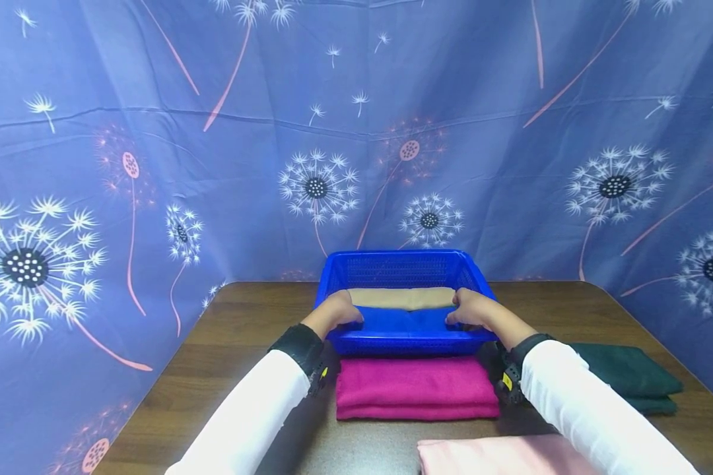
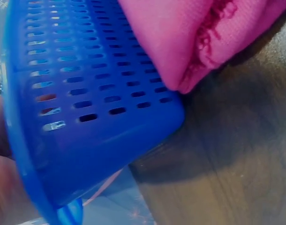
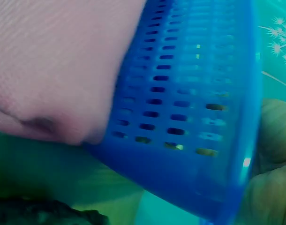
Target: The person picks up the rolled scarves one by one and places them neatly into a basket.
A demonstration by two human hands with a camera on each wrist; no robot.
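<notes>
A blue plastic basket point(image 1: 412, 336) with slotted walls stands near the table's far edge. Inside it, a folded beige cloth point(image 1: 401, 299) lies behind a folded blue cloth point(image 1: 401, 320). My left hand point(image 1: 337, 311) reaches over the left rim and holds the blue cloth's left end, thumb toward the middle. At the opposite end my right hand point(image 1: 474, 310) holds the same cloth, its thumb and forefinger showing. Some fingers of both hands are hidden. In the wrist views, the basket wall point(image 2: 86, 154) covers much of each hand.
A folded magenta cloth point(image 1: 416, 389) lies directly in front of the basket. Nearer the front is a folded pale pink cloth point(image 1: 499, 455). Dark green folded cloth point(image 1: 630, 369) sits at the right, partly behind the right sleeve. A patterned blue curtain point(image 1: 356, 132) hangs behind the wooden table point(image 1: 214, 396).
</notes>
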